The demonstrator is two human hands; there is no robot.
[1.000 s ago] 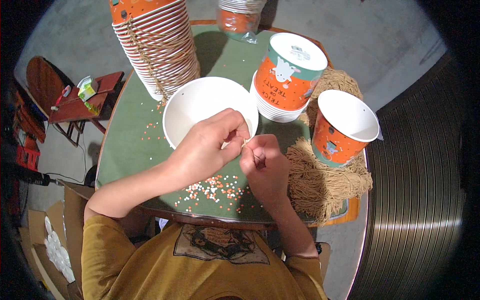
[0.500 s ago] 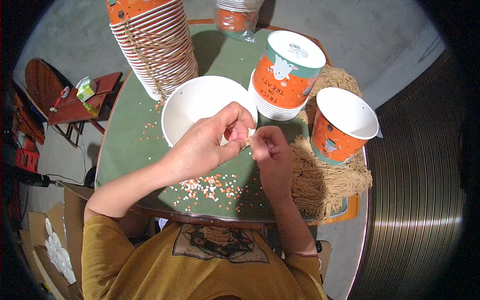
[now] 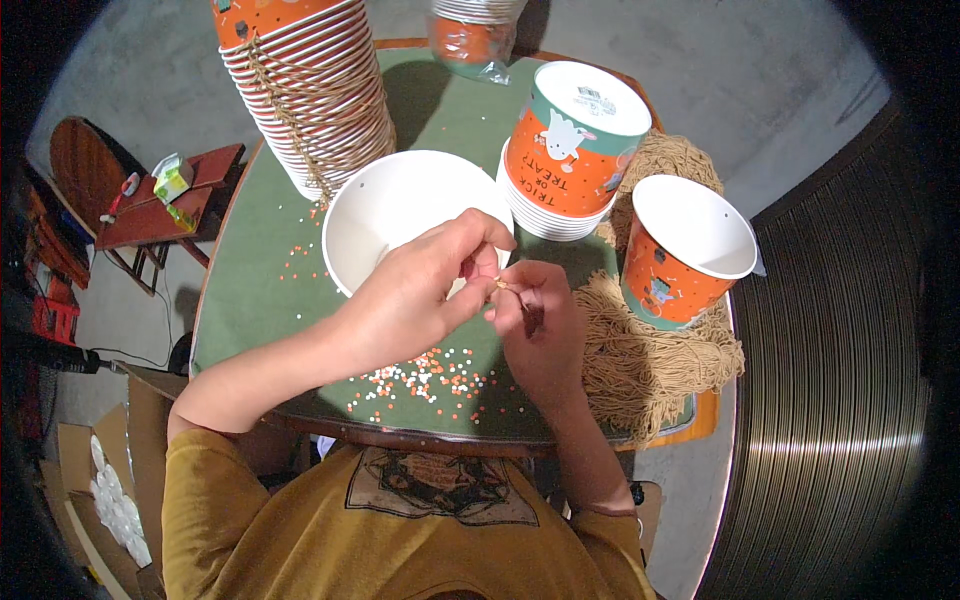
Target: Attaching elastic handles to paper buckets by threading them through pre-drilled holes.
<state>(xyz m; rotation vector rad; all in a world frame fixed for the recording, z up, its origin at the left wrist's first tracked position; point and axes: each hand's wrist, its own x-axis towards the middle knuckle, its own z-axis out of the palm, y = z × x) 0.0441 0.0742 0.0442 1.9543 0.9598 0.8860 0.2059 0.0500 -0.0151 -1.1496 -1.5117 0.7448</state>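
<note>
left grip [image 3: 420, 288] and right grip [image 3: 545, 325] pinched on thin twine strand [image 3: 501, 284]

both are closed to the fingertips on it, near the right rim of an open bucket [image 3: 370, 215], smooth white inside, partly hidden by a hand. beyond, an inverted bucket stack [image 3: 575, 165]; rightward, an orange bucket [image 3: 665, 285], white-lined, by a stringy beige twine heap [image 3: 650, 375]. leftward, a tall nested stack [image 3: 315, 110] bears looped cord [image 3: 268, 85]. round orange-and-white dots [image 3: 430, 383] speckle the green worktop [image 3: 255, 260].

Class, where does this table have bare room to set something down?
Nearly bare green patches: the far strip between the tall cup stack and the upturned cups, and the left edge outside the scattered dots. Crowded: the right, with twine bundles and an open cup, and the middle, holding the white tub. Dots litter the front.
</note>
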